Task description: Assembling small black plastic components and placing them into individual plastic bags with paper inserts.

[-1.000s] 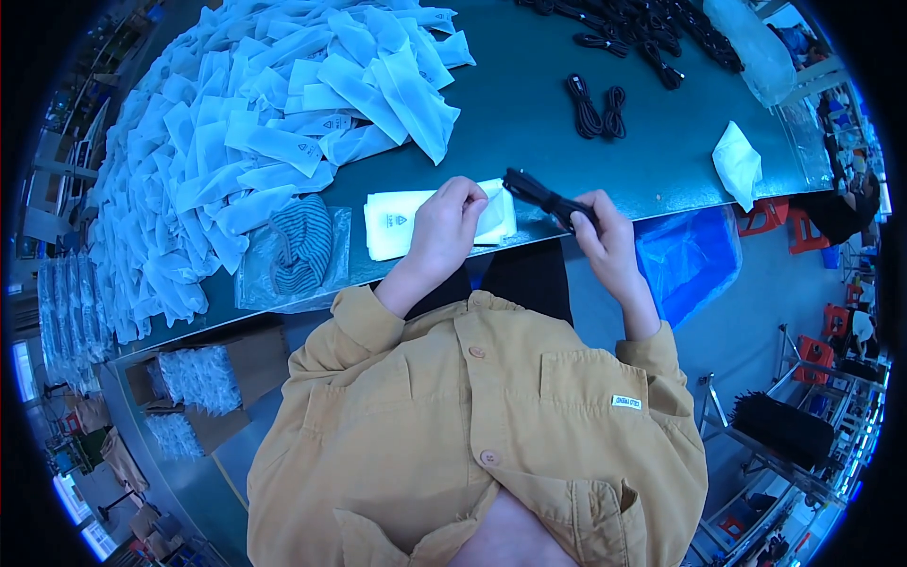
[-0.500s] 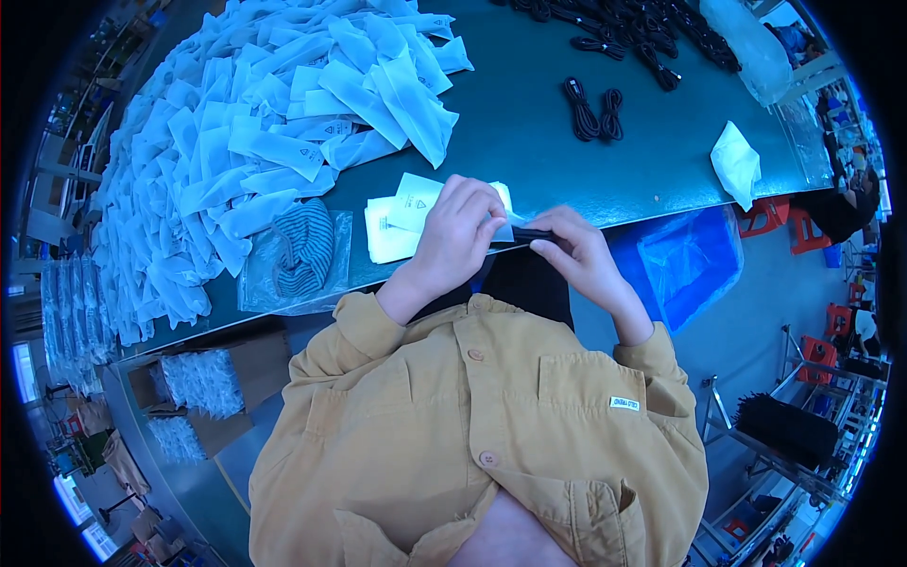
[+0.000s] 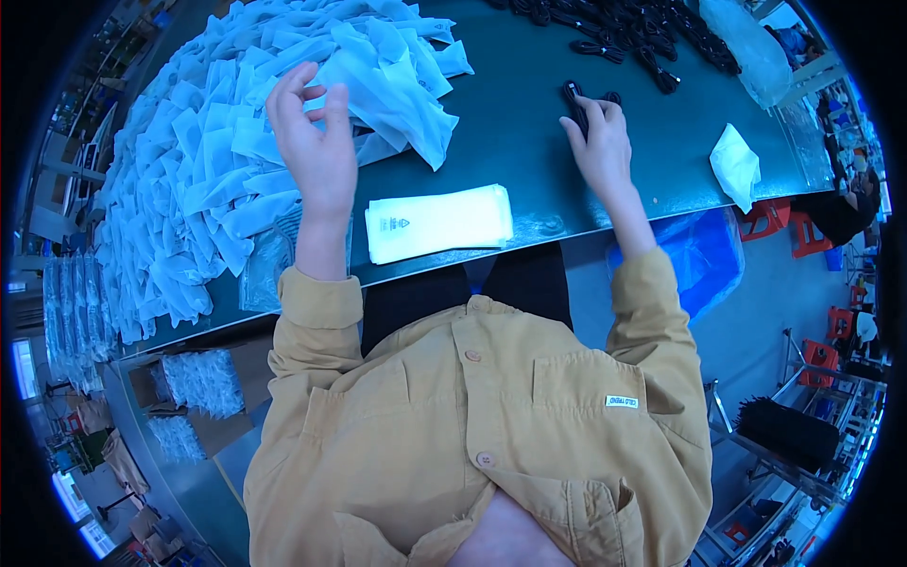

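Observation:
My left hand (image 3: 319, 151) hovers over the near right part of a big heap of translucent white bags (image 3: 213, 132), its fingers curved and apart with nothing in them. Farther right, my right hand (image 3: 605, 151) reaches down on two coiled black cables. Its thumb and fingers are apart around the left cable coil (image 3: 573, 91); most of the other cable coil (image 3: 613, 96) is hidden behind the fingers. Between my arms, a flat stack of white printed bags (image 3: 444, 222) lies along the table's front edge.
More black cables (image 3: 652, 38) lie bunched at the far right of the green table (image 3: 501, 113). A white pouch (image 3: 735, 165) sits near the right edge. Below the edge stands a lined blue bin (image 3: 694, 260). At lower left is a cardboard box (image 3: 265, 369) with clear plastic packets.
My hands have parted from over the stack: the left moved up to the heap, the right out to the cables. The cable and bag they held are gone from them.

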A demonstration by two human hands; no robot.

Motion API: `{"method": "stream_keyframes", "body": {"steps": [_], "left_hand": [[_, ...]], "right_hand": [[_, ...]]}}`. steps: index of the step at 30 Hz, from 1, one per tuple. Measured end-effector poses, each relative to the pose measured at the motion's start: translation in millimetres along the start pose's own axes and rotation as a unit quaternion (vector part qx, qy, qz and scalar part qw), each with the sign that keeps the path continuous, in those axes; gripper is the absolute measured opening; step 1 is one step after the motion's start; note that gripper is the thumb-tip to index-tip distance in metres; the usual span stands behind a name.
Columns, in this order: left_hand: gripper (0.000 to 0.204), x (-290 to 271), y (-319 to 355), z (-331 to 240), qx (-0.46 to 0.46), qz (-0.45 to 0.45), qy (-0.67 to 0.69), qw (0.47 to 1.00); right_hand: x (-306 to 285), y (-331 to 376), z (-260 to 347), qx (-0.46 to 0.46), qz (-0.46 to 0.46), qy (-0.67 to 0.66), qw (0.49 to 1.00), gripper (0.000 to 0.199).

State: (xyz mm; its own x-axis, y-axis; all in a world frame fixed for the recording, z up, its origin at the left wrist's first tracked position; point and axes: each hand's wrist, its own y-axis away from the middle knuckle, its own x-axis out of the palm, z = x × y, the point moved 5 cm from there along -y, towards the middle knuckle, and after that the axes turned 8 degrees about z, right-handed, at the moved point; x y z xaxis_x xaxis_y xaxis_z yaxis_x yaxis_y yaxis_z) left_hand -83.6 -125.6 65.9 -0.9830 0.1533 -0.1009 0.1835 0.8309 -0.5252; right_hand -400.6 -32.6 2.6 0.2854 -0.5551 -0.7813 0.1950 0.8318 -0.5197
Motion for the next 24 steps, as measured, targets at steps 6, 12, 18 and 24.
{"method": "stream_keyframes", "body": {"steps": [6,12,18,24], "left_hand": [[0.016,65,84,9,0.06,0.278,-0.166,0.944],[0.015,90,114,22,0.06,0.341,-0.227,0.91],[0.013,90,115,24,0.056,0.31,-0.251,0.915],[0.011,96,111,15,0.082,0.317,-0.241,0.914]], "right_hand": [[28,-6,-21,0.007,0.107,0.221,0.969,0.025],[25,23,-2,-0.015,0.057,0.146,0.987,0.022],[20,56,9,0.294,0.2,-0.437,0.826,0.023],[-1,86,38,0.259,0.177,-0.479,0.82,0.022]]}}
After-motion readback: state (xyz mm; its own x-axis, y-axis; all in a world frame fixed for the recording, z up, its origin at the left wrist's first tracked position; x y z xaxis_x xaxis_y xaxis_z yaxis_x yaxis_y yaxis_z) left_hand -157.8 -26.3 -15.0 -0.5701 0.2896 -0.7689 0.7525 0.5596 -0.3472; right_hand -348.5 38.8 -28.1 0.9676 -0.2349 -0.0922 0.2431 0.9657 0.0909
